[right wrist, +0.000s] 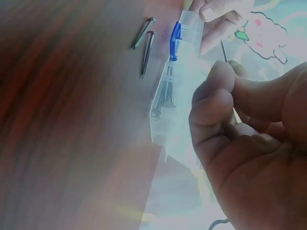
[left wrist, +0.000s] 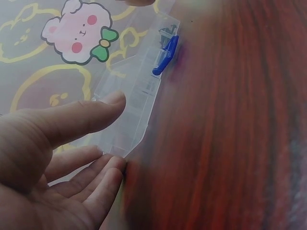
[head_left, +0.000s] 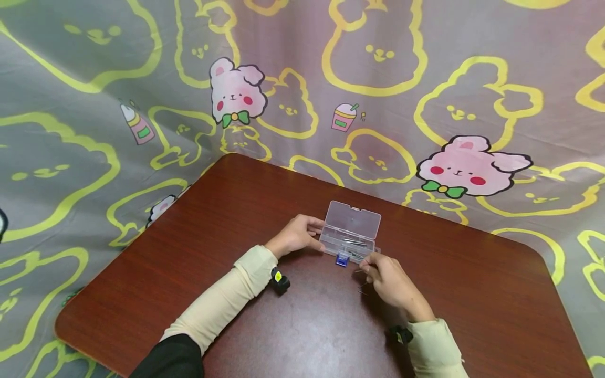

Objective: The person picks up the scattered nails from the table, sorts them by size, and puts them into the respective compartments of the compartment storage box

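Observation:
A clear plastic box [head_left: 347, 241] with a blue latch [head_left: 342, 259] stands on the table, its lid [head_left: 353, 219] raised at the back. Several nails [right wrist: 168, 91] lie inside it. At the box's left end my left hand [head_left: 299, 233] holds it, thumb at the front corner and fingers along the side. My right hand [head_left: 387, 278] is by the front right corner, pinching a thin nail [right wrist: 224, 51] between thumb and fingertips; most of that nail is hidden. Two loose nails [right wrist: 147, 55] lie on the table in front of the box.
The brown wooden table [head_left: 264, 210] has rounded corners. Behind and left of it hangs a patterned cloth [head_left: 293, 47], close to the table edges. Dark wrist cameras [head_left: 281, 281] sit on both of the person's wrists, below pale sleeves [head_left: 222, 299].

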`<control>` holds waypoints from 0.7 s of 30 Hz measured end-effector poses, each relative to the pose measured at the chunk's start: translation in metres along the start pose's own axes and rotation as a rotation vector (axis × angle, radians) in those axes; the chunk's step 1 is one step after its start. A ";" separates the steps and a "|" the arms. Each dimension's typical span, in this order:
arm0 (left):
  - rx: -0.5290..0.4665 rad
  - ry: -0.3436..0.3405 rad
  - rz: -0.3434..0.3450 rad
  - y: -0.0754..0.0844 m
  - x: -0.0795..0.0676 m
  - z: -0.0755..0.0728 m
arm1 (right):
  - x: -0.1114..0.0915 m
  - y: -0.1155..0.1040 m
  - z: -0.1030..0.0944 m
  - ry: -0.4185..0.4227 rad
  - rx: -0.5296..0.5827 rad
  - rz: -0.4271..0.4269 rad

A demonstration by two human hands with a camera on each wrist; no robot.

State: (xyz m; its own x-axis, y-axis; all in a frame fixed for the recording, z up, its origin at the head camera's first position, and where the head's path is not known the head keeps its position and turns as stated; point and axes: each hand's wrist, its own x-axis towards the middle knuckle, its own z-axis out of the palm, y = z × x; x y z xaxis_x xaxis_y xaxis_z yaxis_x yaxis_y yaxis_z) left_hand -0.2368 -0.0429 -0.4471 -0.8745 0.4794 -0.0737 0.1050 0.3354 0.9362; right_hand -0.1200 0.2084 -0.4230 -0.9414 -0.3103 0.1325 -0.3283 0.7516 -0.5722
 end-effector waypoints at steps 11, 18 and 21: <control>0.008 0.004 -0.003 0.000 0.000 0.001 | 0.017 -0.002 0.005 0.065 0.054 0.084; 0.002 0.007 -0.006 0.000 0.000 0.001 | 0.028 -0.005 0.008 0.083 0.054 0.084; 0.002 0.006 -0.003 0.000 0.000 0.001 | 0.032 -0.005 0.009 0.094 0.052 0.084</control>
State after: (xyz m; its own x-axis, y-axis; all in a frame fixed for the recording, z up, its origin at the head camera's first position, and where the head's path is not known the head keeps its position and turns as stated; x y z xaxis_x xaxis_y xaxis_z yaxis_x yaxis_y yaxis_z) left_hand -0.2366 -0.0418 -0.4472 -0.8778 0.4733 -0.0742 0.1034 0.3385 0.9352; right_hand -0.1473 0.1896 -0.4227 -0.9694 -0.1895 0.1561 -0.2455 0.7408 -0.6252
